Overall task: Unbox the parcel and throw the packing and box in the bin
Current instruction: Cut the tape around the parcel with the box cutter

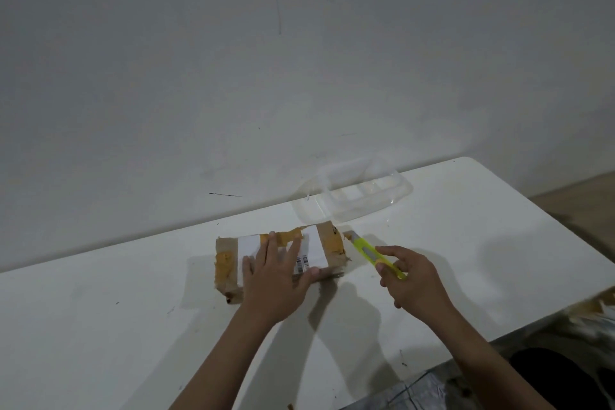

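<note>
A small cardboard parcel (327, 243) lies on the white table (133, 326), wrapped in orange-brown tape, with a white label and barcode on top. My left hand (273, 280) lies flat on the parcel's top, fingers spread, thumb at its near edge. My right hand (411, 280) grips a yellow-green box cutter (366, 250). The cutter's tip points at the parcel's right end, close to its far corner.
A clear plastic container (362, 193) with its lid open sits behind the parcel near the wall. The table's right edge drops to a wooden floor. Torn packing (595, 313) and a dark object (549, 373) lie low at the right.
</note>
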### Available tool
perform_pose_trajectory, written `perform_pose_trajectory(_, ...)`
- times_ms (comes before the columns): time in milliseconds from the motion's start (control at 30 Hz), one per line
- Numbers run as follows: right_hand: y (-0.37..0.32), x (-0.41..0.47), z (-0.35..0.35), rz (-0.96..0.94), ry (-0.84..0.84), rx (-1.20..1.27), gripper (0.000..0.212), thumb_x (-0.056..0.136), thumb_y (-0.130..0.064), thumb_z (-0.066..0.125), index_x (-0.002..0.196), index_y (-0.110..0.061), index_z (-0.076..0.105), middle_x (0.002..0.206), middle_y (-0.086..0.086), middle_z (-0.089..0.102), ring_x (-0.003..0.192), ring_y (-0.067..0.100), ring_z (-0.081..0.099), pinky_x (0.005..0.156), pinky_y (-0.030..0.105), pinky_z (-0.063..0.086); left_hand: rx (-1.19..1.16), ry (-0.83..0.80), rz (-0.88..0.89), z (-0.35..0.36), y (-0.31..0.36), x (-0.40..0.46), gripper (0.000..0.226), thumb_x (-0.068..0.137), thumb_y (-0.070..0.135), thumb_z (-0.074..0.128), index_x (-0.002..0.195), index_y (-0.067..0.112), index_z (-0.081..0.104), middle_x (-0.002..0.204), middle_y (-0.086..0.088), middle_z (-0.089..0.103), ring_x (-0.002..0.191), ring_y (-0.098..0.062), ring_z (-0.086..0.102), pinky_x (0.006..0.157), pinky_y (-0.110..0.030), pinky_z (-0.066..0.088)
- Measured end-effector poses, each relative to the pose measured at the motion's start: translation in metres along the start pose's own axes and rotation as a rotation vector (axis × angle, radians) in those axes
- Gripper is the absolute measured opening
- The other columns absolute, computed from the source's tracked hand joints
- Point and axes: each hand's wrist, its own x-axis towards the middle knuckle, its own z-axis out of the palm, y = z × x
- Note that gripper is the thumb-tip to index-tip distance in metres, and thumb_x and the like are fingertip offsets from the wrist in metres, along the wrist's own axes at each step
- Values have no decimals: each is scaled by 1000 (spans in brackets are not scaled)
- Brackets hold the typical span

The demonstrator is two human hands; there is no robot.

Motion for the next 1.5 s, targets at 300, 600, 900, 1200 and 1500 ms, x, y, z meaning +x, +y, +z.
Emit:
perform_pose_trajectory(300,-32,4,6,-154,2,-420,32,88,-23,55,119,-25,60,98,4,71,91,27,64,75,36,53,49,41,-3,13,1,-2,97,61,78,-24,147,41,0,159,-7,-10,146,-24,-11,114,-54,7)
perform_pose_trajectory(600,-52,2,15,-183,-44,-711,34,92,-24,46,125,-26,53,109,3,67,103,25,60,75,30,46,19,24,-41,12,5,-3,72,84,73,6,148,40,3,159,-7,-11,146,-25,-13,115,-54,5)
perform_pose_trajectory(900,-82,-4,31,-162,-147,-918,23,84,-5,46,104,-14,53,106,7,63,98,26,62,66,27,37,40,4,-54,9,8,-3,66,90,66,13,149,38,4,159,-9,-10,146,-26,-11,115,-54,6)
perform_pose_trajectory(1200,-95,-11,30,-160,-194,-952,16,84,-5,49,96,-15,50,108,6,63,98,25,63,66,26,38,48,-20,-86,9,11,0,68,89,69,13,149,37,4,159,-8,-12,146,-25,-14,114,-57,4)
perform_pose_trajectory(1500,-91,-12,25,-137,-128,-923,25,86,-7,45,110,-13,49,105,7,61,96,26,62,65,27,35,47,-28,-74,7,9,-1,67,90,68,13,149,37,3,159,-9,-12,146,-26,-14,113,-57,5)
